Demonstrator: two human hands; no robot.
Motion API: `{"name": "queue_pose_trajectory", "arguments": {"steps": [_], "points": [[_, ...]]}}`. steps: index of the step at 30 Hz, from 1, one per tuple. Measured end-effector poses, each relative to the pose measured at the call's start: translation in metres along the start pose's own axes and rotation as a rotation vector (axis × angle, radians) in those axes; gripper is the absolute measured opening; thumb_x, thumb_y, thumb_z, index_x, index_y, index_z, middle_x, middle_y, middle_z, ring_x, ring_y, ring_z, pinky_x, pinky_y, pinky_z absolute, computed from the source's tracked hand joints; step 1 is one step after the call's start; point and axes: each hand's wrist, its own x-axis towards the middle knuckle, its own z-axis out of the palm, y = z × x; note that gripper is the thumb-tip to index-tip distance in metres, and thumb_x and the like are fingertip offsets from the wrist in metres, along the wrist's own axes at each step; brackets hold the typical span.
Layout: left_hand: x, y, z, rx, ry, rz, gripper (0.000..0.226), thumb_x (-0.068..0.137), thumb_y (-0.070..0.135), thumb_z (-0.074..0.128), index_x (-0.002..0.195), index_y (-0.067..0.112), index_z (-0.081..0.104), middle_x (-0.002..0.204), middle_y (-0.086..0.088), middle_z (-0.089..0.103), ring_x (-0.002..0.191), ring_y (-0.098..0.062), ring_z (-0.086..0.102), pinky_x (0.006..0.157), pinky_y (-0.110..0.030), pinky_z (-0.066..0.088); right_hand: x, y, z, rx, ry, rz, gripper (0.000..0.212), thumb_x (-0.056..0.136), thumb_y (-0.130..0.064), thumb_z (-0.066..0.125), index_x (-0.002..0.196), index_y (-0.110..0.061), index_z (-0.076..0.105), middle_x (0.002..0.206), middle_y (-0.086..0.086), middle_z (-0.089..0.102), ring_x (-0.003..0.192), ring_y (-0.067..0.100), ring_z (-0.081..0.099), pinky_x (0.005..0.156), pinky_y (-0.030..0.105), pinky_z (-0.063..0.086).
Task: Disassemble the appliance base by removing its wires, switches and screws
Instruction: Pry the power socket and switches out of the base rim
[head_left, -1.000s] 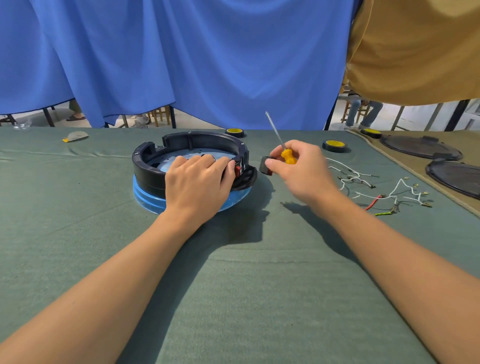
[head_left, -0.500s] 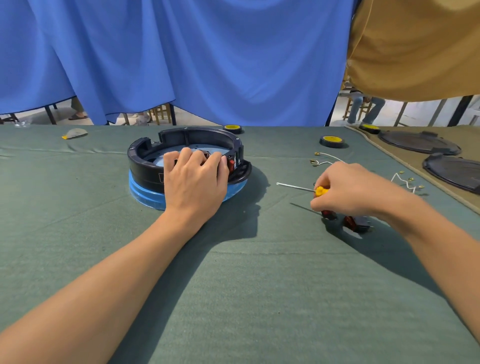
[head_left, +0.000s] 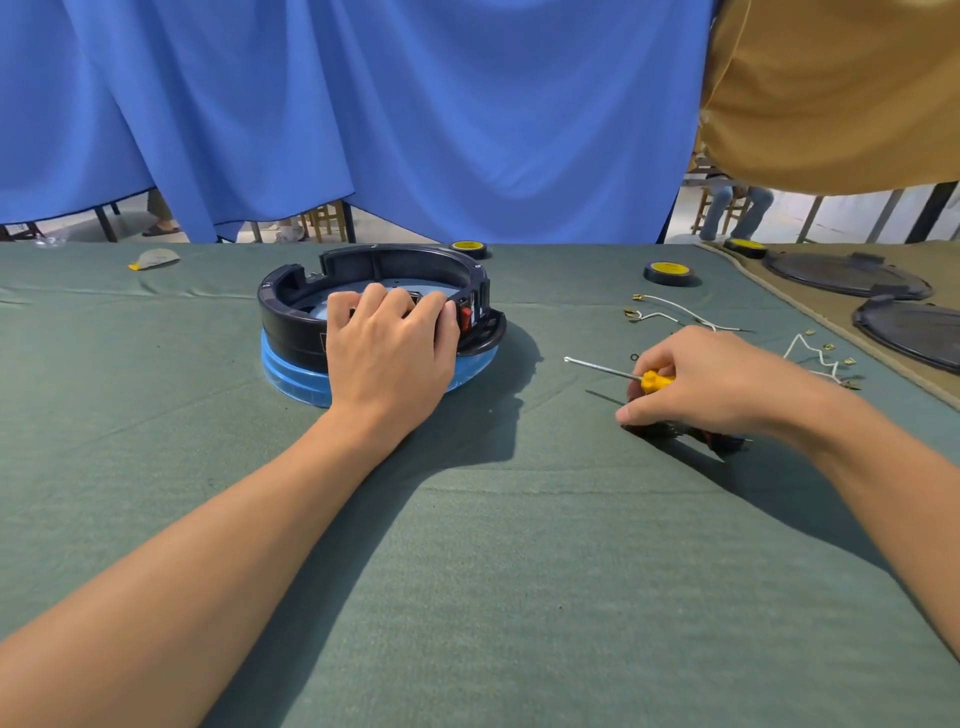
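The round appliance base, black ring on a blue bottom, sits upside down on the green cloth. My left hand grips its near rim, fingers curled over the edge beside a red switch. My right hand holds a yellow-handled screwdriver with its thin shaft pointing left, low over the cloth. Under that hand lie dark removed switches, partly hidden. Loose white wires with brass terminals lie beyond the hand.
Yellow-capped black discs rest at the back of the table. Two dark round lids lie on a tan mat at the far right. A small grey and yellow scrap lies back left. Blue curtain hangs behind.
My right hand carried the screwdriver and a dark switch away from the base, down to the cloth on the right, and lowered beside the other removed parts. My left hand stayed on the rim.
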Motion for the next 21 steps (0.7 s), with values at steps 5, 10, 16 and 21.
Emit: {"name": "queue_pose_trajectory", "arguments": {"steps": [5, 10, 16, 21], "points": [[0.001, -0.001, -0.002, -0.044, -0.02, -0.017, 0.037, 0.099, 0.031, 0.042, 0.078, 0.016, 0.069, 0.06, -0.001, 0.053, 0.066, -0.025, 0.047, 0.079, -0.037, 0.029, -0.002, 0.0, -0.004, -0.036, -0.073, -0.016, 0.02, 0.074, -0.045, 0.079, 0.072, -0.027, 0.07, 0.077, -0.005, 0.068, 0.077, 0.013, 0.061, 0.064, 0.03, 0.046], [0.004, -0.004, -0.005, -0.123, -0.036, -0.034, 0.039, 0.098, 0.031, 0.044, 0.07, 0.017, 0.068, 0.052, 0.003, 0.043, 0.06, -0.023, 0.041, 0.077, -0.035, 0.022, -0.002, 0.001, -0.003, -0.021, -0.032, -0.006, 0.027, 0.078, -0.053, 0.073, 0.075, -0.026, 0.071, 0.076, -0.003, 0.068, 0.075, 0.013, 0.059, 0.059, 0.028, 0.041], [0.008, -0.018, -0.01, -0.382, -0.084, -0.089, 0.037, 0.093, 0.033, 0.049, 0.071, 0.021, 0.076, 0.049, 0.0, 0.051, 0.06, -0.019, 0.046, 0.076, -0.03, 0.018, 0.001, -0.003, 0.0, 0.11, 0.229, -0.079, 0.032, 0.089, -0.052, 0.06, 0.086, -0.021, 0.068, 0.082, 0.001, 0.065, 0.078, 0.017, 0.056, 0.061, 0.029, 0.039], [0.01, -0.018, -0.015, -0.525, -0.1, -0.15, 0.043, 0.093, 0.038, 0.047, 0.066, 0.019, 0.074, 0.046, 0.009, 0.05, 0.056, -0.015, 0.045, 0.079, -0.028, 0.021, 0.006, -0.022, -0.005, 0.224, 0.337, -0.282, 0.014, 0.095, -0.033, 0.058, 0.093, -0.023, 0.067, 0.082, -0.006, 0.066, 0.081, 0.015, 0.06, 0.065, 0.027, 0.041]]}}
